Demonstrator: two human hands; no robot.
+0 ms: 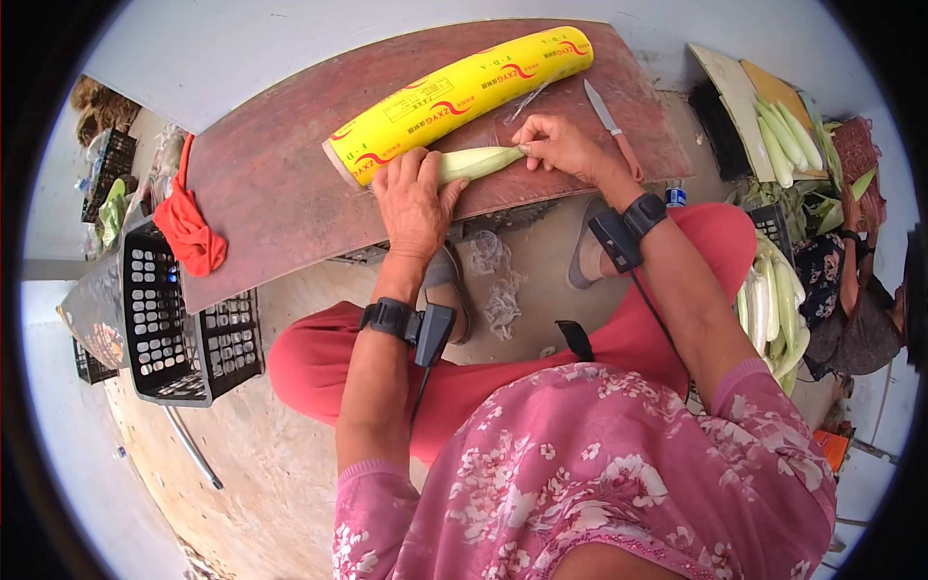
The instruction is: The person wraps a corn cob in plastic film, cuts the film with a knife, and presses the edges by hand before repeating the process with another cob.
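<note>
An ear of corn (pixel 480 164) in pale green husk lies near the front edge of the table, its narrow tip to the right. My left hand (pixel 416 198) is wrapped over its thick left end, hiding that end. With thumb and fingertips, my right hand (pixel 565 150) pinches the narrow tip. Just behind the corn stretches a yellow roll of cling film (pixel 464 101) with red and green print, slanting up to the right. A knife (pixel 605 110) with a reddish handle rests beyond my right hand. Some clear film (pixel 527 101) shows between roll and knife.
A red cloth (pixel 190 232) hangs at the reddish table's (pixel 266 169) left edge, above a black crate (pixel 227 338). More corn lies on a board (pixel 788 135) and in a pile (pixel 773 304) at right, near another person (pixel 855 319). Scraps (pixel 503 304) litter the floor.
</note>
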